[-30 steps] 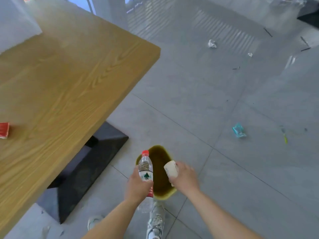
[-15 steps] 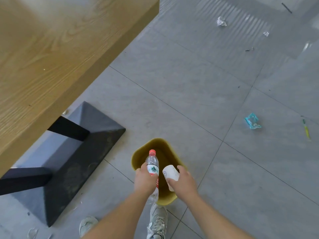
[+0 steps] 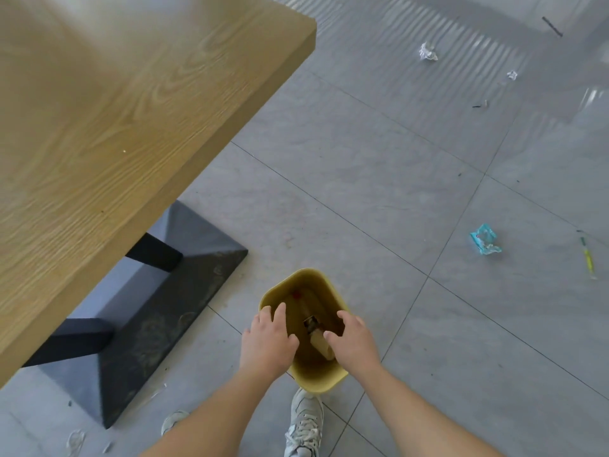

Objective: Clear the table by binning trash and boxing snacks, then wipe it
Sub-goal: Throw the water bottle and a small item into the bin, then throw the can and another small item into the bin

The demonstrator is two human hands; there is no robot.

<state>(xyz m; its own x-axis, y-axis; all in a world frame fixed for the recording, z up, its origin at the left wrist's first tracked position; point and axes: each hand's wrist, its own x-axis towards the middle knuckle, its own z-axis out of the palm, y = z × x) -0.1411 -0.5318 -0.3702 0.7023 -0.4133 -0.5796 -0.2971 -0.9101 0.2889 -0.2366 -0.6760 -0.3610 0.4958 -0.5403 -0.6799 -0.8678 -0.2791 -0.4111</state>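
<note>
A small yellow bin [image 3: 318,377] stands on the grey floor just in front of my feet. Inside it lie a clear water bottle [image 3: 304,303] with a red cap and a paper cup [image 3: 321,344]. My left hand [image 3: 268,339] hovers over the bin's left rim with fingers spread and holds nothing. Over the right rim my right hand [image 3: 352,341] is likewise empty, fingers loosely extended. The wooden table [image 3: 115,127] fills the upper left; only a bare part of its top shows.
The table's black metal base [image 3: 148,318] sits left of the bin. Litter lies on the floor: crumpled white paper [image 3: 427,51], a smaller scrap [image 3: 511,75], a blue wrapper [image 3: 485,239] and a yellow-green pen [image 3: 587,257]. My white shoes [image 3: 304,423] are below the bin.
Both hands let go: the bottle left my left hand and the cup left my right, and both now lie inside the bin. The view tilted further down.
</note>
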